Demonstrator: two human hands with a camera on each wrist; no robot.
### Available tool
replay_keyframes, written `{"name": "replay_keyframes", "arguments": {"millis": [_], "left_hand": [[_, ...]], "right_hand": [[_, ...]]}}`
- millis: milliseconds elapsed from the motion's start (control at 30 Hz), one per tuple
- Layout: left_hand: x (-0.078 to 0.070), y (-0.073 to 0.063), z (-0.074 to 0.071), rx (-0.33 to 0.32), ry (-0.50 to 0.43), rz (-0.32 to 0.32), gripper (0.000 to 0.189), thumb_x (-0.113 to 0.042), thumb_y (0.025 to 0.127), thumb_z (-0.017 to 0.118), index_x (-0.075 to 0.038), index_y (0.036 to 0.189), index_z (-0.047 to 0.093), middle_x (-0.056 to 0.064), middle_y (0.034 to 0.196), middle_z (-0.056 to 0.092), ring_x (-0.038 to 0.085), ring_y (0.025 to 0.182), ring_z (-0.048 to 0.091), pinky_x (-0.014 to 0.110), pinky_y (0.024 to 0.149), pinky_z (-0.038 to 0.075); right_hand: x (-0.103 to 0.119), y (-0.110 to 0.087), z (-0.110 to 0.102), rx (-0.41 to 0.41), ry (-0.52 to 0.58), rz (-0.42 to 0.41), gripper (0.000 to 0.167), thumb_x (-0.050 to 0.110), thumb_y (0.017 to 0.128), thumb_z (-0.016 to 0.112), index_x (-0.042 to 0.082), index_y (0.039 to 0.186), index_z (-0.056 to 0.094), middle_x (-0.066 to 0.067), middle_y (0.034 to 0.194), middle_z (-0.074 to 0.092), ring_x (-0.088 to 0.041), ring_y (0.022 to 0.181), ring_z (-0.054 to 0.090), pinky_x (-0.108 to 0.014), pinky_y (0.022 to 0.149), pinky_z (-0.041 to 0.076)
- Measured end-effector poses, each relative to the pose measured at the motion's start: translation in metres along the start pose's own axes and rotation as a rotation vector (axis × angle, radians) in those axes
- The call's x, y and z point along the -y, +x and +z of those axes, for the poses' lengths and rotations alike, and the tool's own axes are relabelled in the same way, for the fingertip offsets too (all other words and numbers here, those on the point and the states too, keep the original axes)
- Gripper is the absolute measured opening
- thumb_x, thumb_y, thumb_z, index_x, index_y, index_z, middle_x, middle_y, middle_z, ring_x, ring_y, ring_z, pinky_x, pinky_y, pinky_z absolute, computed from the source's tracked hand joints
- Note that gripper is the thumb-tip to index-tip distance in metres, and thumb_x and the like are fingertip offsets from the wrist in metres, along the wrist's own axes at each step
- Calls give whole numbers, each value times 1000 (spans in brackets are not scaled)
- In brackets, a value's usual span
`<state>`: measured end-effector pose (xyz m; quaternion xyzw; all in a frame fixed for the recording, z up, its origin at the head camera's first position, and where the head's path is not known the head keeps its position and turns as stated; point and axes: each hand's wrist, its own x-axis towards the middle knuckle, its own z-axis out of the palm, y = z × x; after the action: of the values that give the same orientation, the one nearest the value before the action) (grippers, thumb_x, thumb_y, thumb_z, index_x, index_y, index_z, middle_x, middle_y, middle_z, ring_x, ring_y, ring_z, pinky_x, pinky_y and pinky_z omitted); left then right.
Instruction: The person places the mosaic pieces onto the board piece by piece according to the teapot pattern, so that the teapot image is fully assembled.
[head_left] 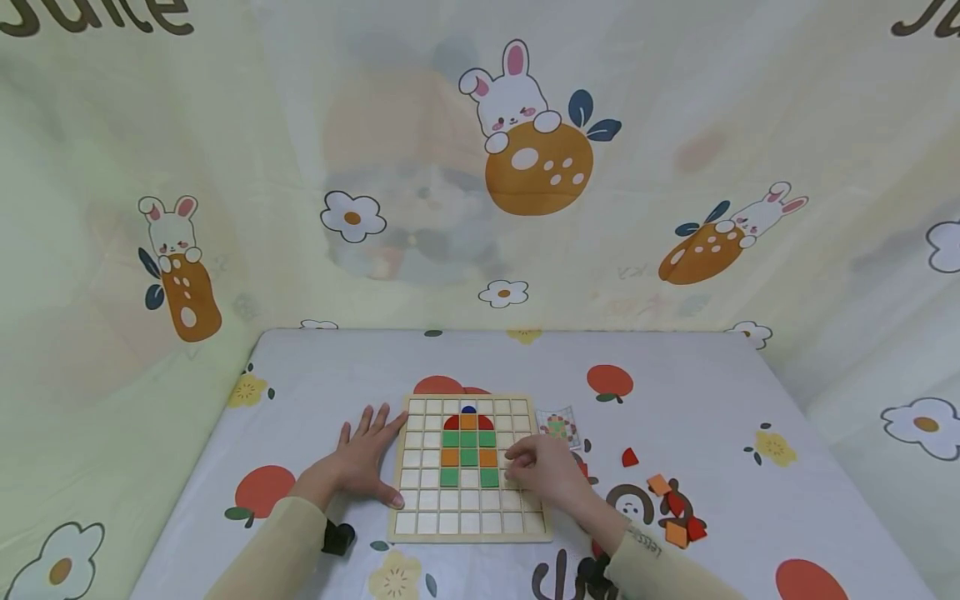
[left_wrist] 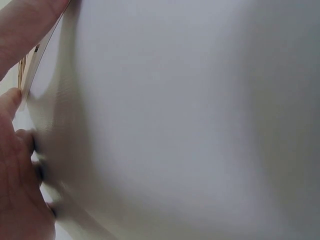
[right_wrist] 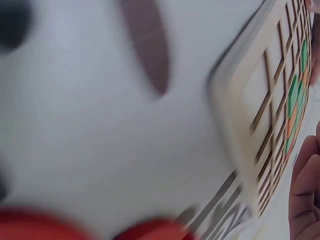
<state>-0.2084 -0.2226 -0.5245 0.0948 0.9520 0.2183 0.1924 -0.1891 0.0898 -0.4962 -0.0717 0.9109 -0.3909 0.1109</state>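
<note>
A wooden grid board [head_left: 420, 523] with white squares lies on the table, bearing several green [head_left: 468, 457], orange [head_left: 450, 457] and red [head_left: 486, 422] pieces and a blue one [head_left: 468, 409] at the top. My left hand [head_left: 362, 460], fingers spread, touches the board's left edge; the left wrist view shows the thumb and a finger against that edge. Over the board's right columns, my right hand [head_left: 549, 472] has its fingers bent, tips beside the orange piece on the right. Curled fingers [right_wrist: 306, 187] show in the right wrist view; whether they pinch a piece is hidden.
A small printed card [head_left: 558, 427] lies at the board's upper right, partly behind the right hand. Loose red [head_left: 629, 457] and orange [head_left: 677, 533] pieces are scattered right of the right forearm. A patterned cloth [head_left: 315, 392] covers the table, with a curtain behind.
</note>
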Motion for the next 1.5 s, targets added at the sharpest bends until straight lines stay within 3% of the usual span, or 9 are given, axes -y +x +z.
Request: {"name": "replay_keyframes", "arguments": {"millis": [267, 700, 1067, 1400, 1500], "left_hand": [[0, 0, 2, 5, 12, -1, 135, -51, 57, 97, -19, 164, 22, 18, 173, 7, 44, 159, -5, 71, 123, -1], [-2, 0, 0, 7, 5, 2, 134, -51, 58, 96, -20, 165, 21, 18, 173, 6, 44, 159, -5, 71, 123, -2], [-1, -1, 1, 10, 4, 0, 135, -51, 58, 96, -18, 165, 21, 18, 173, 7, 45, 159, -5, 72, 123, -2], [11, 7, 10, -11, 20, -6, 137, -55, 58, 95, -22, 165, 18, 15, 174, 3, 42, 159, -8, 71, 123, -4], [12, 7, 10, -14, 16, -4, 137, -55, 57, 95, -23, 165, 18, 16, 173, 3, 42, 159, -9, 71, 123, -5]], "right_hand": [[-37, -20, -26, -63, -25, 95, 15, 9, 85, 81, 9, 100, 78, 3, 83, 70, -10, 74, 62, -23, 60, 53], [-77, -65, -64, -76, -74, 220, 19, 7, 83, 83, 7, 101, 78, 3, 83, 72, -12, 73, 61, -20, 62, 51], [-109, -104, -67, 13, -7, 422, 32, 20, 86, 83, 1, 110, 74, 1, 85, 69, -15, 77, 59, -26, 68, 53], [-142, -127, -52, 79, -36, 524, 44, 25, 82, 86, -3, 113, 70, -1, 85, 63, -17, 77, 54, -29, 70, 50], [-144, -130, -50, 78, -66, 500, 43, 24, 78, 89, 0, 109, 72, 0, 86, 60, -17, 80, 52, -28, 71, 49]]}}
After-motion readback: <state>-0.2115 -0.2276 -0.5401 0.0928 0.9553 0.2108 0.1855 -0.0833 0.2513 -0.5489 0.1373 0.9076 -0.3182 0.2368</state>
